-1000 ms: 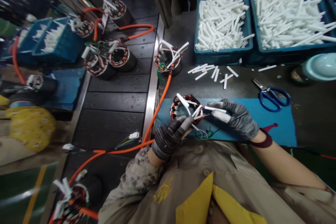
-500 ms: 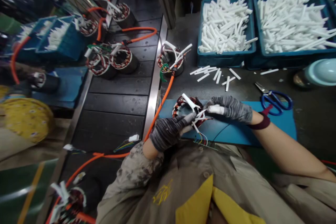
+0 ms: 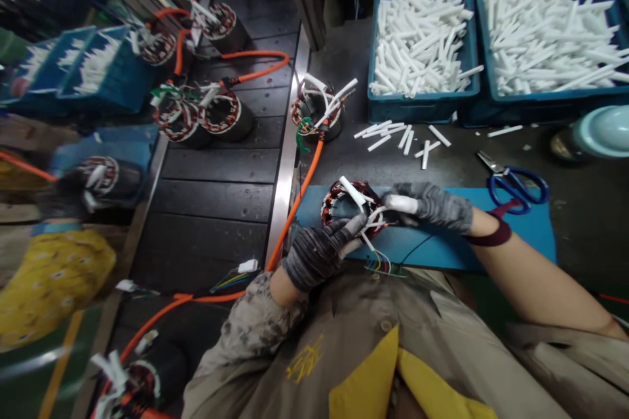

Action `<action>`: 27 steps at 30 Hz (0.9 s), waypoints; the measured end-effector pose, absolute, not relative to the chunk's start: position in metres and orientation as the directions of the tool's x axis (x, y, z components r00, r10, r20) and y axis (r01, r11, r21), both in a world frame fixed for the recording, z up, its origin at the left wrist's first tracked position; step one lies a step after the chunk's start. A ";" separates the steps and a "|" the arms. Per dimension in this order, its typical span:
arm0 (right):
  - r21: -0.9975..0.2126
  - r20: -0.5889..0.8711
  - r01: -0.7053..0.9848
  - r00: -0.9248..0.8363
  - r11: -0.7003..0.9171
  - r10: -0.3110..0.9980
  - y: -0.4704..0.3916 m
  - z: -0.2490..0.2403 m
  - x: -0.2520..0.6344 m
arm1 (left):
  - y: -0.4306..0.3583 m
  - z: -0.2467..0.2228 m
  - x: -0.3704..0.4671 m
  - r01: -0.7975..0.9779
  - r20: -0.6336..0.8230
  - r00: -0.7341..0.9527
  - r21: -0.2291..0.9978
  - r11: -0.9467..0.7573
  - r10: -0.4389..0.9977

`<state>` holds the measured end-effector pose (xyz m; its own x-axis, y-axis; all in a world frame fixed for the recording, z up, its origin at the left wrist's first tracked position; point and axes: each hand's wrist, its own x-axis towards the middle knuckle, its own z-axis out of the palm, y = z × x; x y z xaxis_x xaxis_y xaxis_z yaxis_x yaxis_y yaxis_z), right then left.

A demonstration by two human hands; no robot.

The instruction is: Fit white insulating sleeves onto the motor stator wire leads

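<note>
A motor stator with copper windings rests on a blue mat in front of me. White insulating sleeves and thin coloured wires stick out of it. My left hand, in a grey striped glove, lies at the stator's near side, its fingers closed on a white sleeve by the winding. From the right, my right hand, gloved the same way, pinches the end of a white sleeve at the stator's right edge. Its fingertips partly hide that end.
Blue bins of white sleeves stand at the back, with loose sleeves before them. Blue-handled scissors lie right, near a light-blue lidded container. Another stator stands behind the mat. An orange cable runs along the conveyor. A co-worker's sleeve shows left.
My hands stay at the stator; the right fingers have shifted slightly along the sleeve. At left, the co-worker's yellow sleeve and gloved hand have come further into view, beside a stator there.
</note>
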<state>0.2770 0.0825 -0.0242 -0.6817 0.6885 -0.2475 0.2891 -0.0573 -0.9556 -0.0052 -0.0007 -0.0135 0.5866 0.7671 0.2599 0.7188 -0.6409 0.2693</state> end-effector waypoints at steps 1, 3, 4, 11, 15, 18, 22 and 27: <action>-0.955 -0.257 0.283 -0.643 -0.088 0.721 0.082 -0.020 0.281 | -0.001 -0.013 -0.004 0.721 0.271 0.582 0.263 -0.641 0.766; -0.960 -0.230 0.263 -0.566 -0.091 0.792 0.081 -0.013 0.284 | -0.001 -0.011 -0.002 0.726 0.292 0.576 0.247 -0.642 0.763; -0.961 -0.202 0.271 -0.535 -0.059 0.820 0.080 -0.010 0.283 | -0.001 -0.010 -0.001 0.728 0.296 0.575 0.239 -0.642 0.763; -0.477 0.075 0.772 -0.440 0.419 0.895 0.044 0.002 0.249 | -0.005 -0.003 0.011 0.755 0.332 0.568 0.155 -0.638 0.753; -0.643 0.111 0.606 -0.532 0.469 0.840 0.061 -0.011 0.278 | -0.012 -0.002 0.016 0.773 0.371 0.510 0.197 -0.603 0.776; -0.647 0.197 0.615 -0.437 0.452 0.877 0.100 -0.031 0.315 | -0.016 -0.002 0.019 0.772 0.433 0.463 0.231 -0.592 0.773; -0.589 0.224 0.690 -0.360 0.421 0.905 0.133 -0.054 0.338 | -0.019 -0.002 0.021 0.795 0.468 0.446 0.185 -0.578 0.763; -0.785 0.238 0.549 -0.160 0.287 0.958 0.087 -0.049 0.320 | -0.020 -0.005 0.019 0.786 0.437 0.461 0.202 -0.584 0.772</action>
